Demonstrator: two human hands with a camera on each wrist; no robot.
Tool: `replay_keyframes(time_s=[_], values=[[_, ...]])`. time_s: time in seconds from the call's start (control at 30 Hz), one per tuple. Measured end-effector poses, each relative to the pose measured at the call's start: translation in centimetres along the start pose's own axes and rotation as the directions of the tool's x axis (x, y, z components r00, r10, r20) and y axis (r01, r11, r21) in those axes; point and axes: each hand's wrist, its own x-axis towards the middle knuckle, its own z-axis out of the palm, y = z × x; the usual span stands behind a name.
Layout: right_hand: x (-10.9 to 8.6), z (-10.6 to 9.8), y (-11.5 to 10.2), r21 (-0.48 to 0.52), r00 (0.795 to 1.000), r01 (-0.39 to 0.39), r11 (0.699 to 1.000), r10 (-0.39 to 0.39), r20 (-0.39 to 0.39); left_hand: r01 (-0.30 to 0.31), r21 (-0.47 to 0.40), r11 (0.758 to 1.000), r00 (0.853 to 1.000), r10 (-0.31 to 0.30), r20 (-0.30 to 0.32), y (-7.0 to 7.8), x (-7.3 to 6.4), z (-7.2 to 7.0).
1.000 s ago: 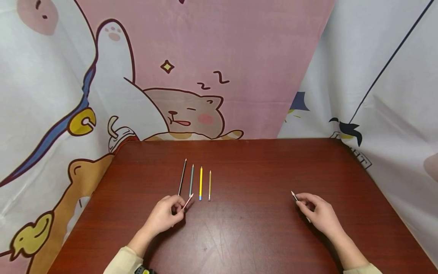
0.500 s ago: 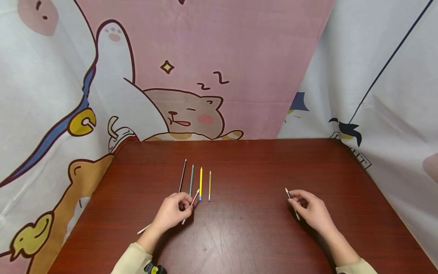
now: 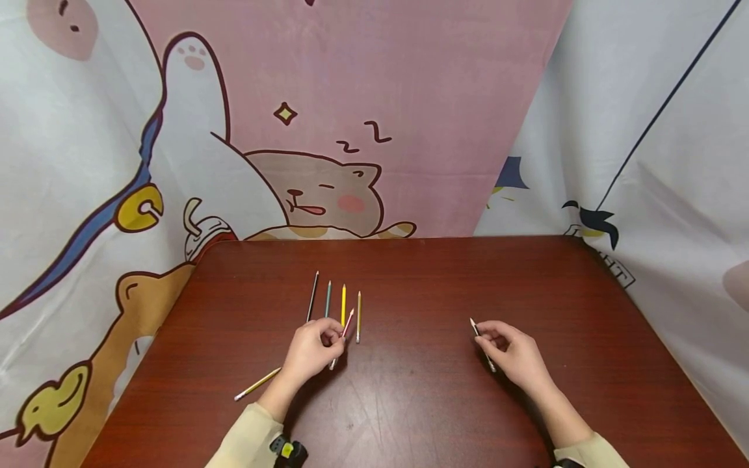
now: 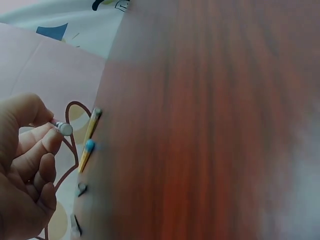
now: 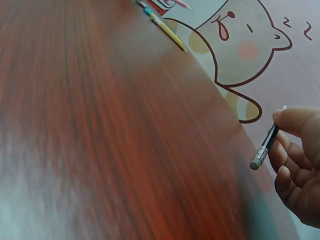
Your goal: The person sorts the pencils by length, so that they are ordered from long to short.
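Observation:
My left hand (image 3: 316,348) pinches a red pencil (image 3: 348,323) between thumb and fingertips, its sharpened tip pointing away and up. In the left wrist view the white end of this pencil (image 4: 65,129) sticks out from the fingers. Behind it in the head view lie a black pencil (image 3: 313,294), a teal pencil (image 3: 328,298) and a yellow pencil (image 3: 343,301), their near ends hidden by the hand. Just right of the held one is a gold-brown pencil (image 3: 359,318). My right hand (image 3: 517,357) pinches a dark pencil (image 5: 270,139) with a metal-banded eraser end.
Another yellow pencil (image 3: 256,385) lies slanted on the table, left of my left wrist. The dark red wooden table (image 3: 421,279) reaches back to a pink and white cartoon-printed cloth (image 3: 445,130). A dark device with a yellow-green patch (image 3: 287,448) sits at the left cuff.
My left hand has moved right and slightly away with the red pencil, uncovering the slanted yellow pencil. The right hand has moved left with the dark pencil. The row of pencils stays put.

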Motion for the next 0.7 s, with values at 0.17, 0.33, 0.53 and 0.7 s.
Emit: replay_keyframes(time_s=[0.17, 0.33, 0.53, 0.7], values=[[0.4, 1.2, -0.4, 0.025, 1.0, -0.001, 1.0, 0.001, 0.008, 0.023, 0.025, 0.999, 0.999, -0.022, -0.032, 0.5, 0.8, 1.0], [0.9, 2.2, -1.0, 0.076, 1.0, -0.008, 0.997, 0.007, 0.018, 0.045, 0.061, 0.997, 0.997, -0.042, -0.059, 1.1, 1.4, 1.9], [1.5, 3.4, -1.7, 0.112, 0.998, -0.043, 0.993, 0.039, 0.039, 0.071, 0.085, 0.994, 0.993, -0.063, -0.096, 1.6, 2.1, 2.9], [1.9, 4.3, -2.5, 0.126, 0.998, -0.045, 0.991, 0.04, 0.044, 0.107, 0.125, 0.986, 0.988, -0.091, -0.127, 1.9, 2.6, 3.6]])
